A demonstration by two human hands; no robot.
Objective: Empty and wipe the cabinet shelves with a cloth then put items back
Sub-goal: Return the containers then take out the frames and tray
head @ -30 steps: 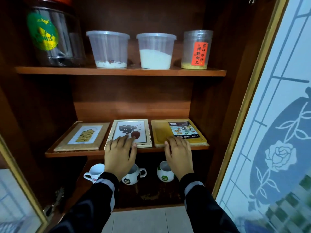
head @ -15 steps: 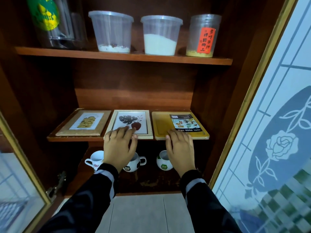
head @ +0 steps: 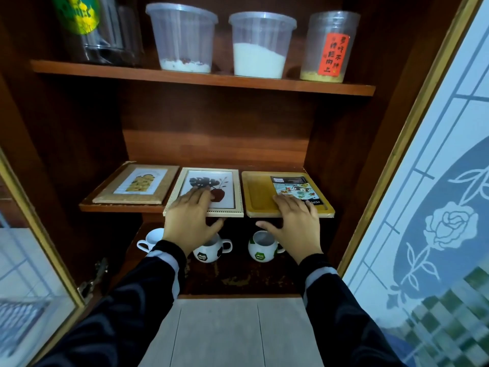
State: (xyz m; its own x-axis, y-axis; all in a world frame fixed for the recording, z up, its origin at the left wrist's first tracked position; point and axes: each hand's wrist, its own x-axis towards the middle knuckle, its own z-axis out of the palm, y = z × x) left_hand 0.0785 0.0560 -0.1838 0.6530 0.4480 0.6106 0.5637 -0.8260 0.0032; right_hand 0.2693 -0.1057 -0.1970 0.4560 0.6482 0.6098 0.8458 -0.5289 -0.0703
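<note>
Emptying is getting going, I'd say: left hand [head: 190, 221] is pinching the frame [head: 227, 189] by its front edge, fingers on top, thumb underneath, and right hand [head: 295, 225] is gripping the tray [head: 258, 197] the same way. Both things are lying on the middle shelf [head: 116, 207], overhanging its lip. Next they're needing a level pull outward, clearing the mugs [head: 263, 249] below.
</note>
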